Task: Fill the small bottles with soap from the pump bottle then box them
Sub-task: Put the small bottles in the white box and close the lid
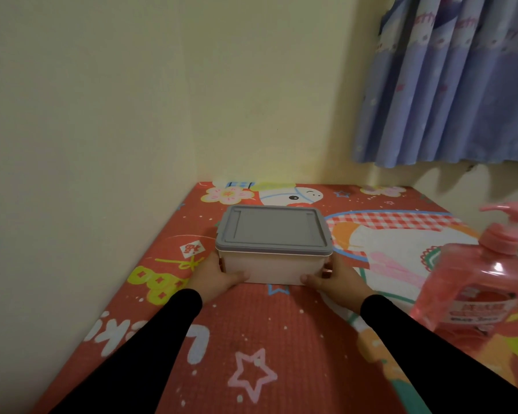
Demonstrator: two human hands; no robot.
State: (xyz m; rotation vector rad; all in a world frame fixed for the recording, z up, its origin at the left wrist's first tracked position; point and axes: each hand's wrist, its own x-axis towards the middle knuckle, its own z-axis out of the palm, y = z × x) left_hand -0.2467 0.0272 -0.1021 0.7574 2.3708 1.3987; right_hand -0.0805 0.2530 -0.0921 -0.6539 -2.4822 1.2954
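Head view: a rectangular pale-pink plastic box (274,268) with a flat grey snap-on lid (272,230) stands closed on a red cartoon-printed mat (251,324) that covers the bench, near a cream wall (132,100). The left hand (219,276) and the right hand (334,276), both in black sleeves, clasp the box at its two near lower corners; the fingers of each hand curl around a short side while the thumbs press flat against the front wall, so both hands grip the box. A large translucent pink pump bottle of soap (473,288) stands well apart to the right, untouched, beneath a blue patterned curtain (449,79). No small bottles are visible; whether any lie inside the box cannot be told. Judged from this arrangement, the task is either at its start or at its close, with the lid on.
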